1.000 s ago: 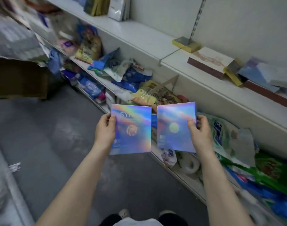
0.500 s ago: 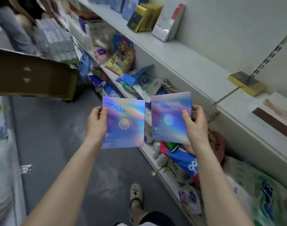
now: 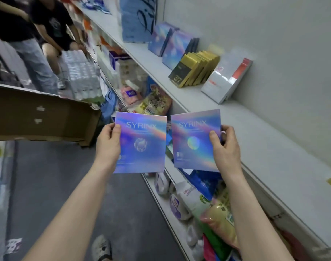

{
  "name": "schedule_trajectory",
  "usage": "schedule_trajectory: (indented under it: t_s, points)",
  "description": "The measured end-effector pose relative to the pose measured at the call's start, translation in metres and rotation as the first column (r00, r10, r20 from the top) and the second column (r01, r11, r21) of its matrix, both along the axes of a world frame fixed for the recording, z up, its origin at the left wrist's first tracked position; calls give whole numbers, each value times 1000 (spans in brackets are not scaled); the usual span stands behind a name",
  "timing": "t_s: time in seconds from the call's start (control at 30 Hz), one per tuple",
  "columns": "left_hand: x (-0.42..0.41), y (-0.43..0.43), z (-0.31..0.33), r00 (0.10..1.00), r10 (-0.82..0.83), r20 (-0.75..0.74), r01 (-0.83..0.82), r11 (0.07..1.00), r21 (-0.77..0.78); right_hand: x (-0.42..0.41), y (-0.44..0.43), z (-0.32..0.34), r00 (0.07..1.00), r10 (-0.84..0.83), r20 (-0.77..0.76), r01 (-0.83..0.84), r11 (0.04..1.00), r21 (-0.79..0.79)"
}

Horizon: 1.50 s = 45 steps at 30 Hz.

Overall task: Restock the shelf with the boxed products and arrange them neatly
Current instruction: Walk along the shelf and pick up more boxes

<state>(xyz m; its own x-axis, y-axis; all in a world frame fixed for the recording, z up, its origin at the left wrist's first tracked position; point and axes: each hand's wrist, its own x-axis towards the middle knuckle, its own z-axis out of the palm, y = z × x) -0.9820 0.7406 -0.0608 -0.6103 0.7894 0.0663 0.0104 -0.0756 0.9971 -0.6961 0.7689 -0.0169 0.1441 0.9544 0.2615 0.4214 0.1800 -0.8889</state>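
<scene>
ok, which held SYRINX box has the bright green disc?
The right SYRINX box, gripped by the right hand: its disc shines green-cyan. The left SYRINX box shows a dull silvery disc.

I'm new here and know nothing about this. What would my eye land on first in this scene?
Two shimmering rainbow-blue boxes marked SYRINX fill the middle: the left box gripped by the left hand, the right box by the right hand, side by side with a narrow gap between. Beyond them, on the white shelf, gold boxes lean in a row beside similar blue boxes. A brown cardboard carton juts in from the left.
</scene>
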Motion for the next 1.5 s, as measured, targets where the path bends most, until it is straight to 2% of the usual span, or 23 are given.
schedule_trajectory:
  t_s: [0.3, 0.4, 0.6, 0.93, 1.07, 1.17, 1.3, 1.37, 1.5]
  points:
    - [-125, 162, 32, 992, -117, -41, 119, 991, 60, -111, 127, 18, 980, -133, -149, 148, 985, 94]
    - [-166, 210, 41, 987, -161, -9, 161, 986, 51, -151, 168, 26, 970, -174, -169, 192, 976, 99]
    - [-220, 303, 49, 975, -219, -24, 220, 974, 46, -211, 252, 44, 972, -180, -153, 205, 965, 166]
    - [-266, 470, 55, 988, -153, 0, 153, 984, 93, -281, 459, 67, 979, -164, -119, 191, 941, 278]
    - [-283, 523, 60, 991, -130, 16, 128, 986, 109, -313, 547, 69, 995, -100, 9, 91, 943, 321]
    - [-294, 554, 58, 992, -115, 60, 108, 989, 101, -338, 594, 71, 988, -139, 71, 105, 930, 353]
    - [-311, 596, 54, 986, -148, 74, 141, 986, 92, -354, 637, 67, 988, -94, 122, 59, 962, 268]
    - [-318, 615, 55, 978, -187, 88, 177, 978, 106, -349, 650, 64, 977, -86, 197, 31, 963, 268]
    - [-330, 649, 57, 964, -252, 86, 244, 965, 96, -344, 657, 65, 907, -262, 331, 156, 937, 313]
